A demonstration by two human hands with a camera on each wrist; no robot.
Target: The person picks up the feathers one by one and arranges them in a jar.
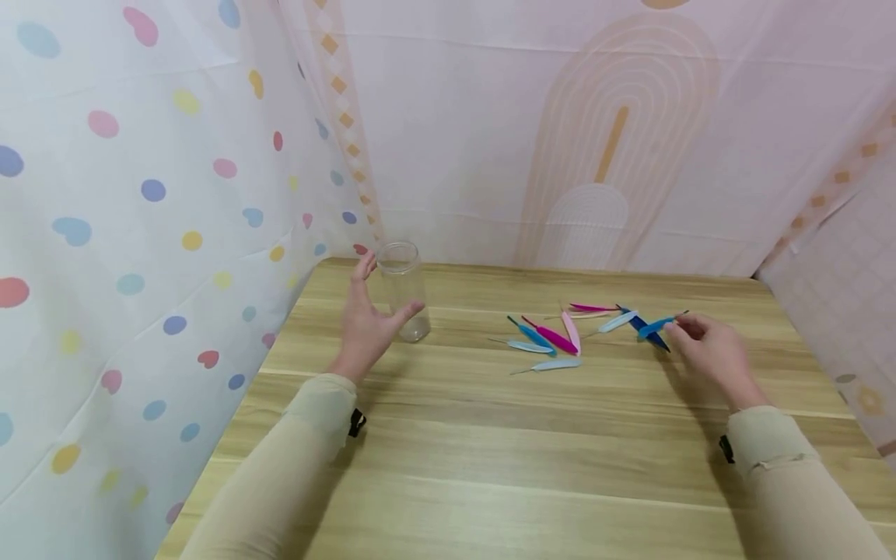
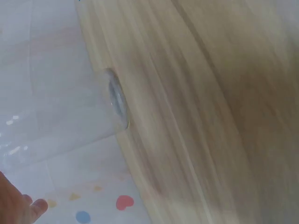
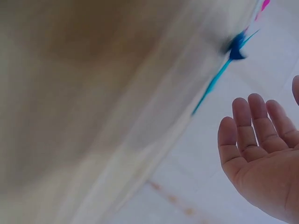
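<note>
A clear empty glass jar (image 1: pixel 402 289) stands upright near the table's far left corner. My left hand (image 1: pixel 374 309) is spread open right beside it, thumb in front of the glass and fingers to its left, not gripping it. The left wrist view shows the jar (image 2: pixel 96 116) blurred and only the edge of my left hand (image 2: pixel 18 205). Several pink, blue and pale blue feathers (image 1: pixel 560 336) lie scattered right of centre. My right hand (image 1: pixel 684 330) reaches the rightmost blue feather (image 1: pixel 654 327) with its fingertips. In the right wrist view the right hand (image 3: pixel 261 149) is open, apart from the blue feather (image 3: pixel 219 74).
The wooden table (image 1: pixel 490 451) is closed in by a dotted curtain (image 1: pixel 140 233) on the left and pink patterned sheets (image 1: pixel 560 140) behind and to the right. The table's front half bears nothing but my sleeves.
</note>
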